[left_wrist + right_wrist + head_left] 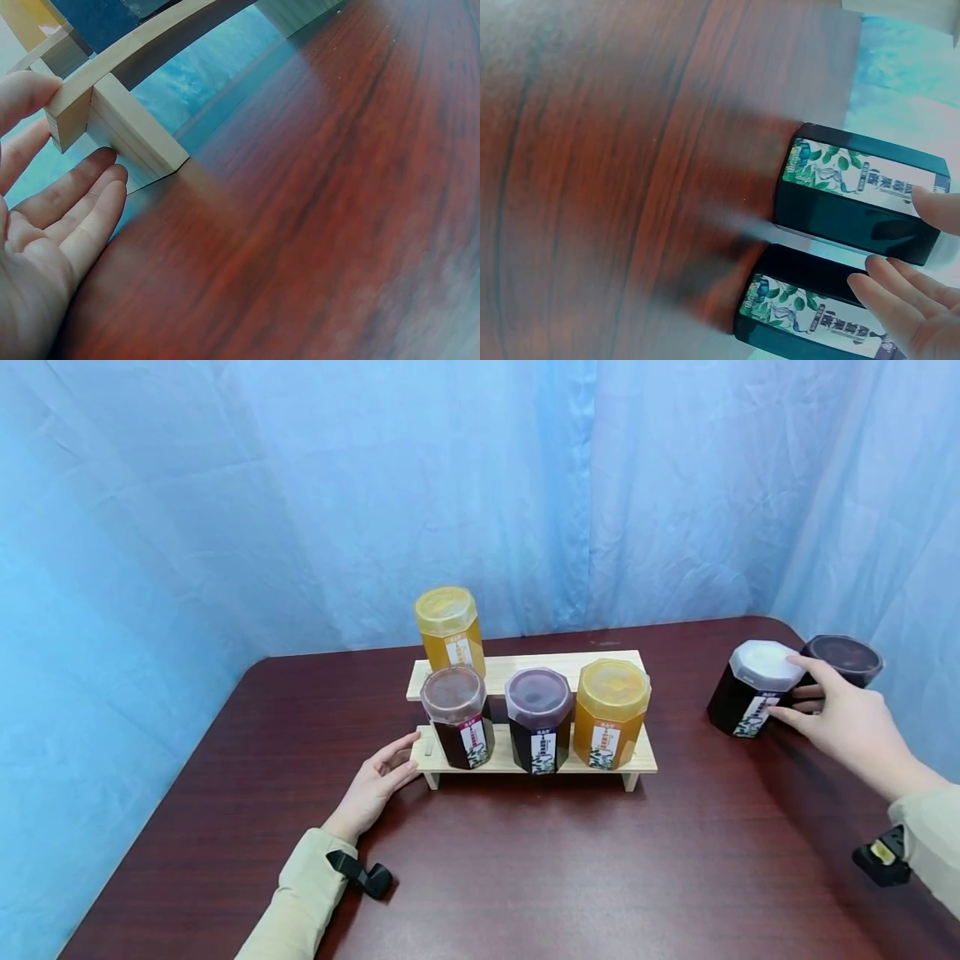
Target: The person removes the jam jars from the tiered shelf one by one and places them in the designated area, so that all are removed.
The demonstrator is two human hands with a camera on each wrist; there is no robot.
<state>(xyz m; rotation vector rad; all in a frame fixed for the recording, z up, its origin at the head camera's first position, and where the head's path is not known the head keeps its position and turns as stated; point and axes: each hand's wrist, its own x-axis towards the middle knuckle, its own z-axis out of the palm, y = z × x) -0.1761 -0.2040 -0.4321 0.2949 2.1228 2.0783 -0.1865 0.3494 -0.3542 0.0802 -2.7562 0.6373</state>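
With the right hand [847,722] nearer, its fingers pinch the upright white-lidded dark jar [744,692] on their left; the left hand's [375,787] fingers grip the wooden rack [497,672].

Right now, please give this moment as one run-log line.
left hand: pinching wooden rack; right hand: around white-lidded jar; rack: four jars; beside white-lidded jar: dark-lidded jar
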